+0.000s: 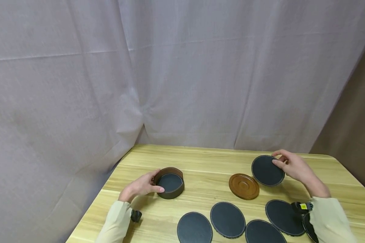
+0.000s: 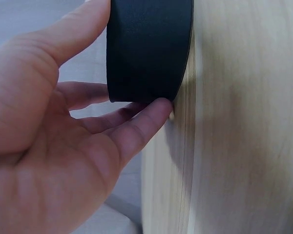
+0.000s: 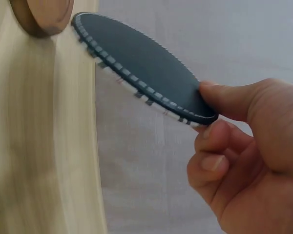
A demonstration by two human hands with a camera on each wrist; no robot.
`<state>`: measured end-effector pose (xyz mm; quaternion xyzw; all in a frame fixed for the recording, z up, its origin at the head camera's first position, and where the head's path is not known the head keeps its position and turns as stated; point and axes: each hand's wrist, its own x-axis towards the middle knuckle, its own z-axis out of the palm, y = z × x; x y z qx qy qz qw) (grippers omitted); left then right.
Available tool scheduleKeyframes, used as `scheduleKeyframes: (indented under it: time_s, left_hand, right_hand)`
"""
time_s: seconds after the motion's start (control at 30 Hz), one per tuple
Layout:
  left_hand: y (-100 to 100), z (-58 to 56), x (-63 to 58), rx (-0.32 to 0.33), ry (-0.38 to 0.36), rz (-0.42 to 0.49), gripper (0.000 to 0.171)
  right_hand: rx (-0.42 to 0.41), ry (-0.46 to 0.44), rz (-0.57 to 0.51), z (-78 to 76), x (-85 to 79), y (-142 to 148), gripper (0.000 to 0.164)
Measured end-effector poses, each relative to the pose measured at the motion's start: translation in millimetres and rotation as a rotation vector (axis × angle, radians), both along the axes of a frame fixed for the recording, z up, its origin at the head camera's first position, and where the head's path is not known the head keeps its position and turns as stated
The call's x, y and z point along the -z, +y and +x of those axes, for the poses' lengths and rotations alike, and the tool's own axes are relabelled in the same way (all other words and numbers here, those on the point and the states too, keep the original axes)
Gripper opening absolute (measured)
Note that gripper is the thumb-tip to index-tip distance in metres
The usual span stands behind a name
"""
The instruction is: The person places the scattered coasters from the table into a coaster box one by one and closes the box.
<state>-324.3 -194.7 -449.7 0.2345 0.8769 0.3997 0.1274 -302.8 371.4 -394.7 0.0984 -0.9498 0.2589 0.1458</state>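
On the left of the table, my left hand (image 1: pixel 141 185) grips a round dark coaster holder (image 1: pixel 171 195) by its side, thumb near the front and fingers behind. Inside the holder lies a black disc surface. The left wrist view shows the holder's smooth dark wall (image 2: pixel 146 53) between thumb and fingers. At the far right, my right hand (image 1: pixel 296 168) pinches a round black coaster (image 1: pixel 265 171) by its edge. In the right wrist view this stitched coaster (image 3: pixel 141 63) is tilted and raised above the table. Just left of it is a brown wooden disc (image 1: pixel 244 186) with a ringed centre.
Several more black coasters lie along the front, among them one coaster (image 1: pixel 194 228) near the middle, another coaster (image 1: pixel 227 220) beside it and a coaster (image 1: pixel 283 216) by the right sleeve. A grey curtain (image 1: pixel 188 84) hangs behind the wooden table (image 1: pixel 207 162).
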Motion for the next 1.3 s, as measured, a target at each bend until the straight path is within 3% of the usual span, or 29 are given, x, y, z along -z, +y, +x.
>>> scheduleKeyframes:
  time_s: [0.27,0.87,1.07,1.3]
  left_hand:
    - [2.1,-0.7,0.7,0.015,0.014,0.006,0.089]
    - [-1.5,5.0,2.0,0.021,-0.008,0.032,0.092]
    - [1.0,5.0,4.5,0.020,-0.012,0.032,0.092]
    - [1.9,4.0,2.4,0.020,-0.013,0.035,0.090]
  right_hand:
    - [0.008,0.071,-0.016,-0.1,-2.3,-20.4,0.029]
    - [-0.062,0.103,-0.159,-0.1,6.7,-70.5,0.027]
    - [-0.094,0.105,-0.149,-3.6,12.2,-80.7,0.026]
    - [-0.118,0.126,-0.145,-8.7,4.0,-97.6,0.024]
